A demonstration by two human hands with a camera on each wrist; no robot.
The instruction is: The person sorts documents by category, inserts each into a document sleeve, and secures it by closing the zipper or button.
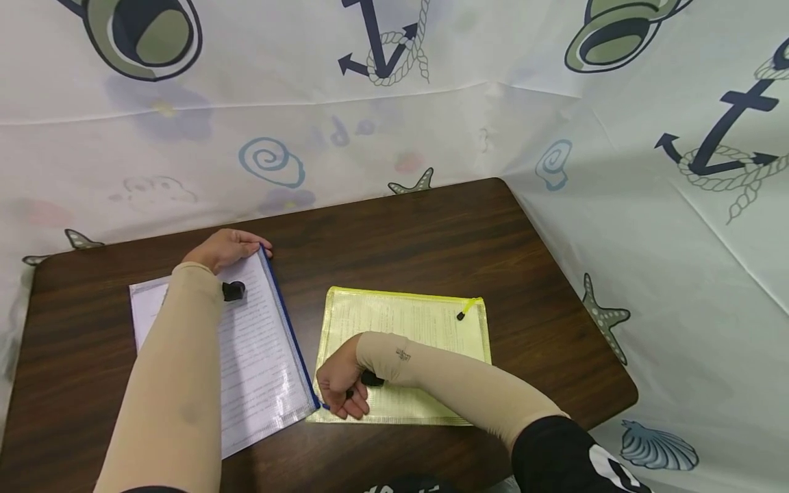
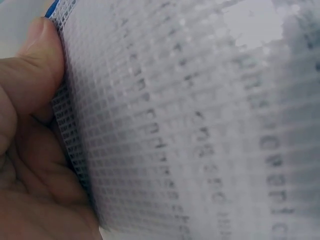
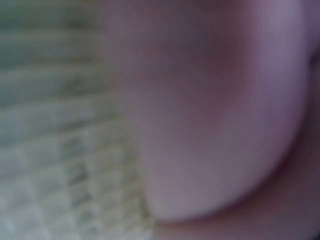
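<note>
A clear mesh zip pouch with a blue zipper edge and printed sheets inside lies tilted on the left of the table. My left hand grips its far edge near the top corner. In the left wrist view the thumb presses the near face of the mesh, the other fingers behind it. At the near end of the blue zipper, my right hand pinches the blue zipper pull, most of it hidden by the fingers. The right wrist view is blurred, showing skin beside yellowish mesh.
A yellow mesh zip pouch with printed paper lies under my right hand and forearm. Its yellow zipper pull rests at the far right corner. The dark wooden table meets a patterned curtain at the back and right.
</note>
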